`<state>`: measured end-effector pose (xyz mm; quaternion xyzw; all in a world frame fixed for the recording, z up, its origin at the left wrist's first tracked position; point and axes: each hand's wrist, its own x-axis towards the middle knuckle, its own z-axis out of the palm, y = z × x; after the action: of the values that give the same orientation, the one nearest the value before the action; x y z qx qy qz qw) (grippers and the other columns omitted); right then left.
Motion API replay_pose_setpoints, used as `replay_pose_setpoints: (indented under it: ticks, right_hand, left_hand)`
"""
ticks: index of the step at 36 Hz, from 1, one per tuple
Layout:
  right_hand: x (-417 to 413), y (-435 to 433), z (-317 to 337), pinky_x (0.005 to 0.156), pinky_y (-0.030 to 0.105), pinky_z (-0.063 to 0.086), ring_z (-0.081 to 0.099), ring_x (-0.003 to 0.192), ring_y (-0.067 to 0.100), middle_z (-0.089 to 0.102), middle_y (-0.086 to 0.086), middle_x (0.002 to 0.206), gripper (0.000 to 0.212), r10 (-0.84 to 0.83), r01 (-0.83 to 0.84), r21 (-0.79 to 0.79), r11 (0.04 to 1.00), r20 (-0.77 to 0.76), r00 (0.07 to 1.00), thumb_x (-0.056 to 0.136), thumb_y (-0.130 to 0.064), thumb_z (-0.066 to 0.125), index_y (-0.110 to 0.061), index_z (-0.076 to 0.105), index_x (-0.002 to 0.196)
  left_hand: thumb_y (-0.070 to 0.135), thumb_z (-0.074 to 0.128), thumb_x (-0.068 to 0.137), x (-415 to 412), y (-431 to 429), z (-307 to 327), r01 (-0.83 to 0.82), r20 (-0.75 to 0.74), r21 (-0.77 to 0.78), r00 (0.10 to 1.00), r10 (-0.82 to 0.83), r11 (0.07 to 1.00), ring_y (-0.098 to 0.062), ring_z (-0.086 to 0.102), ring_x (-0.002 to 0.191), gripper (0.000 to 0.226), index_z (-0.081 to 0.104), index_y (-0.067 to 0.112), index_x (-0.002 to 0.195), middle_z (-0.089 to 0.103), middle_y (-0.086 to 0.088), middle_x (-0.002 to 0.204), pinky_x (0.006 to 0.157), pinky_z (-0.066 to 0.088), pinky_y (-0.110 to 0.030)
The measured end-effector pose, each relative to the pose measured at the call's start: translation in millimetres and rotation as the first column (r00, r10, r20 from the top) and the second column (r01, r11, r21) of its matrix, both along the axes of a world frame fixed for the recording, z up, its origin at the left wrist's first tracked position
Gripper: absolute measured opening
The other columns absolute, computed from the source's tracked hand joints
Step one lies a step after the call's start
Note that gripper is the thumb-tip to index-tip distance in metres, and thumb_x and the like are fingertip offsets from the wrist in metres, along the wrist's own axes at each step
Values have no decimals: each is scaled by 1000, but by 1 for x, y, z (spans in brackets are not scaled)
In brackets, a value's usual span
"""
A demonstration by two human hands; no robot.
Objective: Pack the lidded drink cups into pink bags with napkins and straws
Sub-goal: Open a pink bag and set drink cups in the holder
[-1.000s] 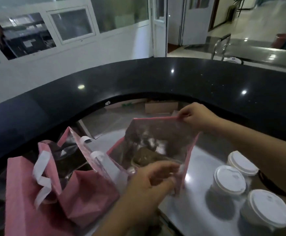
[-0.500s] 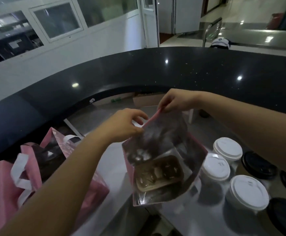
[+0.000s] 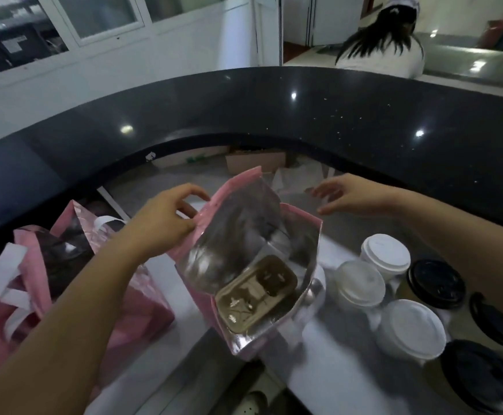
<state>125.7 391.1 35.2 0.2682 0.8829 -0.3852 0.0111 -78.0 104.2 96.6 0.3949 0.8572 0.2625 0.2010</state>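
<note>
Pink bag [image 3: 238, 232] pinched by left grip [image 3: 160, 223]; right grip [image 3: 355, 196] (fingers spread) hovers beside it.

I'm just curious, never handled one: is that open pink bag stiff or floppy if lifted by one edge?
Probably floppy: the pink bag has creased foil walls and leans where only the left hand pinches its rim. Likely light, as one pinch steadies it. The cardboard tray inside may stiffen the bottom.
</note>
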Motion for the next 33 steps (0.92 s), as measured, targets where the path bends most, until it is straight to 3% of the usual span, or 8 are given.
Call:
replay_pose_setpoints:
  ticks: [2,5,8,13,18,21,24,33]
  right_hand:
    - [23,11,-13,98,31,50,61,114,18,64,5,130,56,10,-22,59,998,204,979,79,-2,75,-14,61,132]
    - [55,16,-21,102,25,43,52,127,19,50,0,146,79,30,-56,45,997,461,887,76,5,71,-19,45,147]
    - [75,14,-25,101,27,38,40,135,24,34,3,153,85,34,-87,62,994,584,811,81,3,68,-27,33,153]
    - [86,12,-36,99,34,46,41,129,26,32,4,148,84,26,-69,51,996,592,805,78,3,69,-34,40,147]
    - [88,4,-38,100,27,42,38,135,23,27,2,153,90,24,-75,63,995,589,808,78,-3,76,-29,33,152]
    - [92,-2,-43,104,30,44,38,135,24,26,1,153,100,1,-52,64,997,613,790,71,-13,85,-34,30,152]
    - [94,-8,-50,102,33,47,45,127,25,32,1,148,100,-43,-41,131,991,584,811,68,-19,88,-36,32,150]
    - [91,-21,-36,91,34,50,55,114,24,43,0,139,96,-172,-15,342,940,508,844,67,-33,83,-41,31,147]
  left_hand:
    - [-2,63,86,4,-7,-4,-55,83,63,995,50,996,-17,68,76,49,69,45,94,70,5,97,64,56,-36]
    - [-8,58,86,14,-16,-10,-143,213,146,971,110,979,-20,70,78,50,74,39,92,70,2,100,63,56,-38]
    - [-11,57,88,28,-23,-17,-239,359,218,921,150,946,-19,68,78,46,75,30,98,69,-3,100,61,58,-32]
    - [-11,56,89,45,-33,-30,-339,502,282,849,164,897,-8,66,70,44,76,25,103,66,-8,102,57,55,-24]
    - [-9,57,91,57,-46,-40,-405,598,326,788,146,854,-21,67,82,43,76,27,103,68,-14,107,69,59,-38]
    - [-10,56,90,62,-54,-45,-425,634,333,762,134,841,-24,67,83,42,76,25,104,69,-14,109,68,60,-40]
    - [-8,55,92,64,-62,-51,-422,648,346,753,112,838,-24,67,83,40,75,25,105,69,-14,109,64,57,-37]
    - [-3,56,93,68,-73,-59,-432,659,367,746,98,824,-30,69,94,37,73,27,106,71,-6,110,79,58,-48]
